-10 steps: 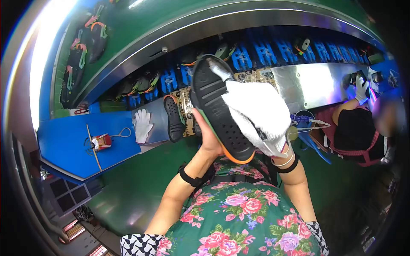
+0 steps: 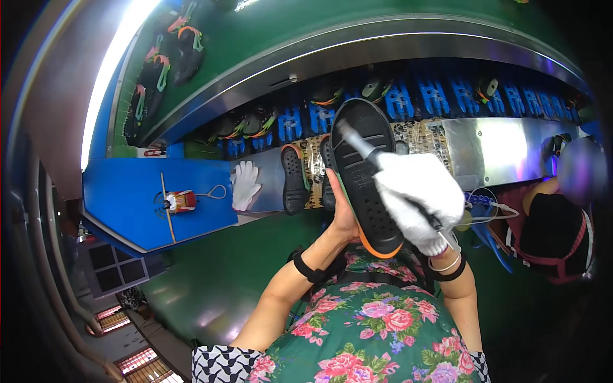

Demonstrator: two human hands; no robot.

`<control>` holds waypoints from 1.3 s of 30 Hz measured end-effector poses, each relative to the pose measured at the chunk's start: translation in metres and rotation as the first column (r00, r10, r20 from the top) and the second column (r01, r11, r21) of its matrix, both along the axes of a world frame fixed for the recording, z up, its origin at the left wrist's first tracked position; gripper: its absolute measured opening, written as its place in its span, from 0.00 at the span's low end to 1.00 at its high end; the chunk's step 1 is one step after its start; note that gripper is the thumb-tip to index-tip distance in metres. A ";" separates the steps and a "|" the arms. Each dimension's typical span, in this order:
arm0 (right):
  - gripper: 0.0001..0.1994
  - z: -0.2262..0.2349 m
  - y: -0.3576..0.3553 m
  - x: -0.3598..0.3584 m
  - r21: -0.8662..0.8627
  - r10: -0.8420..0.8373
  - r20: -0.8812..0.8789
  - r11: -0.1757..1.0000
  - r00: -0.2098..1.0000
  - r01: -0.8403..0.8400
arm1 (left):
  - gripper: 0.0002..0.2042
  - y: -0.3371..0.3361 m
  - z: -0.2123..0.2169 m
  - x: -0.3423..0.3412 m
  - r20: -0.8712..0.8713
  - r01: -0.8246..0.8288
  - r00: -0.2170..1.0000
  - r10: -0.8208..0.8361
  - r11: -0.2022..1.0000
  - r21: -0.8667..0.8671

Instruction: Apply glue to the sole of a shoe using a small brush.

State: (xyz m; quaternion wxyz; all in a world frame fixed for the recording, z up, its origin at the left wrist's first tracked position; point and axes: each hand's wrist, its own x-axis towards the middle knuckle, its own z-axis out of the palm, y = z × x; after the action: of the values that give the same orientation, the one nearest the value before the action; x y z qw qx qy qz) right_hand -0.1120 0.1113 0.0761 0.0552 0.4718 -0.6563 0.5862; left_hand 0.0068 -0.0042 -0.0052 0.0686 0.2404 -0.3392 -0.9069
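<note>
My bare left hand (image 2: 343, 214) grips the side edge of a black shoe sole (image 2: 359, 182) with an orange heel rim and rows of small holes. The sole is held up over the bench edge, toe end away from me. In a white knit glove, my right hand (image 2: 421, 195) is closed round a brush (image 2: 359, 142). The pale bristle end lies over the toe half of the sole; I cannot tell whether it touches. Another black sole (image 2: 293, 182) rests on the bench left of my hand. A further sole (image 2: 327, 172) is partly hidden behind the held one.
A white glove (image 2: 245, 185) lies on the bench. Left of it, a blue surface (image 2: 121, 204) carries a small red container (image 2: 184, 201) with a stick across. Blue racks (image 2: 399, 101) with shoe parts line the back. At right, a co-worker (image 2: 552, 223) sits near hoses.
My view has shifted, so most things sit further right and lower. The brush has moved down the sole from the toe end.
</note>
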 end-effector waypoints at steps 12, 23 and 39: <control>0.15 -0.011 0.000 0.003 -0.036 0.076 0.067 0.997 0.995 -0.074 | 0.49 -0.019 -0.052 0.010 0.055 -0.227 0.974 0.220 0.959 0.170; 0.15 -0.012 0.005 0.009 -0.059 0.064 0.032 0.996 0.997 -0.062 | 0.50 -0.035 -0.078 0.026 -0.223 0.061 0.975 -0.012 0.974 0.218; 0.17 -0.040 0.003 0.029 -0.037 0.283 0.192 0.959 0.940 -0.282 | 0.63 -0.051 -0.040 -0.001 -0.367 0.198 0.928 -0.069 0.924 0.326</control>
State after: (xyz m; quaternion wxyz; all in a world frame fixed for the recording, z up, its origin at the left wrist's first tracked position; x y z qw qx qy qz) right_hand -0.0826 0.1140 0.0363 -0.0920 0.5010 -0.5815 0.6343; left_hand 0.0055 -0.0552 -0.0452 0.0198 0.0604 -0.1670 -0.9839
